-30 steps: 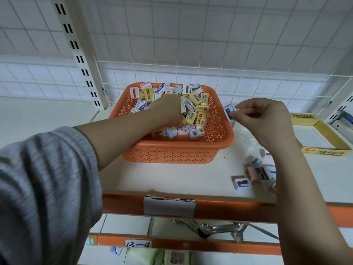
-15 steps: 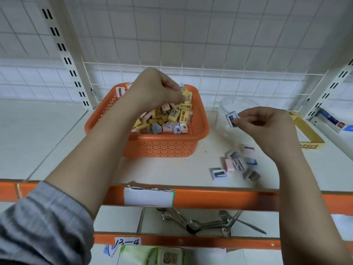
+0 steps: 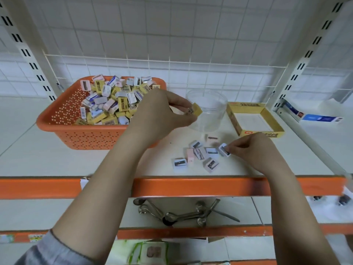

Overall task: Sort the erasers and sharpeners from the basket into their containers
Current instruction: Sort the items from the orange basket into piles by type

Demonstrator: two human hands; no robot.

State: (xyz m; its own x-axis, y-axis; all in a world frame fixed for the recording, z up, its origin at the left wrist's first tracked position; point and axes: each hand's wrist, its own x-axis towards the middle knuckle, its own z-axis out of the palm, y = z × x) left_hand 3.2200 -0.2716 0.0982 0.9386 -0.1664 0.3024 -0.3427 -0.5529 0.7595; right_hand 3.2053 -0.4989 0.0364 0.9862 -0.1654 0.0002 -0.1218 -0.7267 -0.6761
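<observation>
The left hand (image 3: 160, 113) pinches a yellow eraser (image 3: 193, 110) just right of the basket (image 3: 91, 134), beside the clear jar (image 3: 207, 111). The right hand (image 3: 252, 150) pinches a sharpener (image 3: 223, 149) at the right edge of the sharpener pile (image 3: 198, 155) on the near shelf (image 3: 95, 163).

One head-worn camera looks forward and down (close, wide-angle) onto the shelf (image 3: 57, 161).

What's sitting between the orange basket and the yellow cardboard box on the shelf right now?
In the head view, the clear plastic jar stands between the orange basket and the yellow box. The left hand holds a yellow eraser in front of it.
</observation>
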